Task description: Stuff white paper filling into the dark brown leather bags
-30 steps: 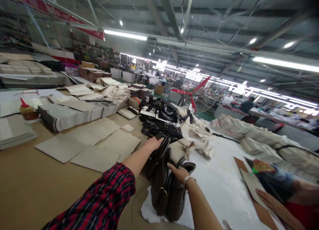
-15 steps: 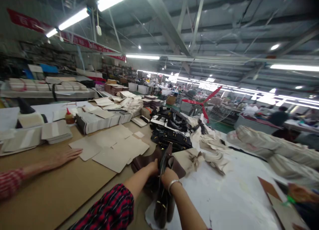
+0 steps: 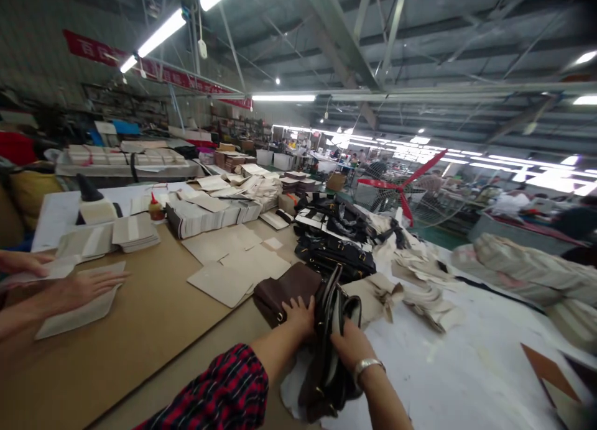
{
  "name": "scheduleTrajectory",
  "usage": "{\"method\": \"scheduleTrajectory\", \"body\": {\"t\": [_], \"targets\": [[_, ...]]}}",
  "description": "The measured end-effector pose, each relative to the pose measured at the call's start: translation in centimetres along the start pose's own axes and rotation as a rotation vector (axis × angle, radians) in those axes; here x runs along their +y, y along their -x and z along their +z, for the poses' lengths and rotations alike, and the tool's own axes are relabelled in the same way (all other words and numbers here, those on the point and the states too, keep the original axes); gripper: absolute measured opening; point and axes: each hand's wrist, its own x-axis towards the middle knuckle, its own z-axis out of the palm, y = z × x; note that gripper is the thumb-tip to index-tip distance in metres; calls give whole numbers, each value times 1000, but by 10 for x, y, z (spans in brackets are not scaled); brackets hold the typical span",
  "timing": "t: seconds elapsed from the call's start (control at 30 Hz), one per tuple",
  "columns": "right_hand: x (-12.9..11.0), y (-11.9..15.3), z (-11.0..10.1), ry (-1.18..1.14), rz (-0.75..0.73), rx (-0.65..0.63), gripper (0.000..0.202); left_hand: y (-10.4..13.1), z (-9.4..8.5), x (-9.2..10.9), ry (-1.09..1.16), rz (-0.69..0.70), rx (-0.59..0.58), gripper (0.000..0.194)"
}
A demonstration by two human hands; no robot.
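Observation:
My left hand [image 3: 301,315] and my right hand [image 3: 351,348] both clasp an upright dark brown handbag [image 3: 329,361] standing on white paper [image 3: 457,380] at the table's near edge. The left hand presses its left side, the right hand grips its right side just below the black handles [image 3: 336,293]. A brown bag [image 3: 289,290] lies flat just beyond my left hand. A silver bracelet circles my right wrist; my left sleeve is red plaid.
A heap of black bags [image 3: 333,243] and beige dust bags [image 3: 420,287] lies beyond. Cardboard sheets [image 3: 237,262] and stacked card [image 3: 205,212] cover the brown table. Another person's hands [image 3: 60,287] press card at the left. A red fan [image 3: 401,187] stands behind.
The view swung left and down. My hands shifted their hold on the handbag, the right now lower on its side. The other person's hands moved onto a card at the left.

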Motion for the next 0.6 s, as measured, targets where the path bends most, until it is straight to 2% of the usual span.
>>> {"method": "scheduleTrajectory", "body": {"t": [0.13,0.27,0.37,0.47,0.6], "targets": [[18,26,5,-162,68,53,37,-5,8,3,-40,-21,121,90],[23,35,7,-204,116,41,37,-12,1,-3,-34,-127,122,76],[25,37,4,-229,118,40,35,-22,-19,-10,11,-140,77,58],[28,40,2,-263,129,48,33,-27,-50,-22,66,-83,60,44],[25,37,2,-336,87,52,28,-15,-86,-31,116,4,34,34]]}}
